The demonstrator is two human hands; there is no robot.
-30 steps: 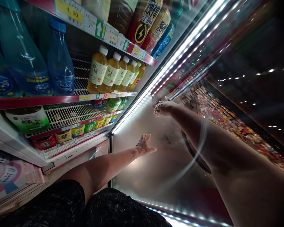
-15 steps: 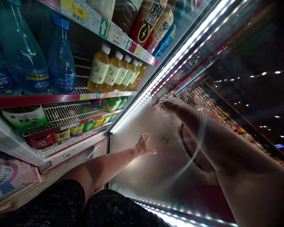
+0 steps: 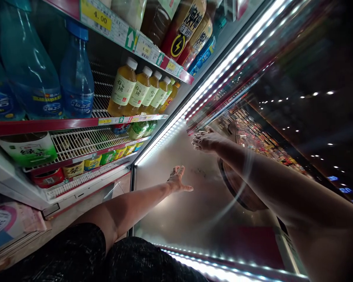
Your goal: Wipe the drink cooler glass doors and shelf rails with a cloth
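My left hand (image 3: 179,179) lies flat on the fogged glass of the open fridge door (image 3: 194,219), fingers spread and holding nothing. Higher on the same glass, near the lit door edge (image 3: 170,131), my right hand (image 3: 205,141) has its fingers curled and pressed together on what looks like a pale cloth, mostly hidden under the hand. Both arms are stretched out in front of me.
Fridge shelves at left hold blue water bottles (image 3: 76,78), a row of yellow tea bottles (image 3: 135,92), dark energy drinks (image 3: 182,31) above and green-labelled bottles (image 3: 28,150) below. A printed carton (image 3: 8,221) sits at lower left. Store aisles reflect in the glass at right.
My right hand has shifted slightly right and down along the glass. My left hand has stayed flat in nearly the same spot.
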